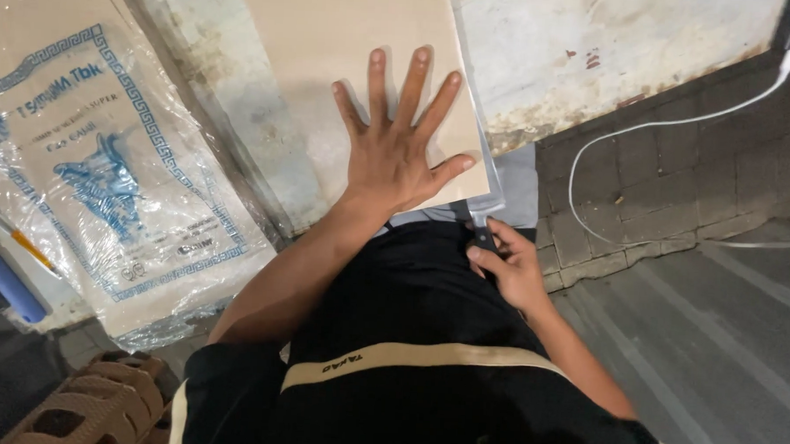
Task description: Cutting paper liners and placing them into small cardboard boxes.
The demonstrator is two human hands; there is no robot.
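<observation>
1. While it lies flat with fingers spread apart, the left hand [393, 156] presses the beige tile [331, 36] at centre.
2. The right hand [509, 268], fingers clamped, grips a dark-handled tool [481, 227] by the tile's near right corner.

— What lies around the plastic sack [108, 177]?
— Right of it, a stained, peeling whitewashed wall [593, 54]. Further right, dark paving bricks [676, 188] with a white cable [670, 126] looped over them, then grey floor [714, 347]. Below the sack, a woven sandal [100, 404].
</observation>
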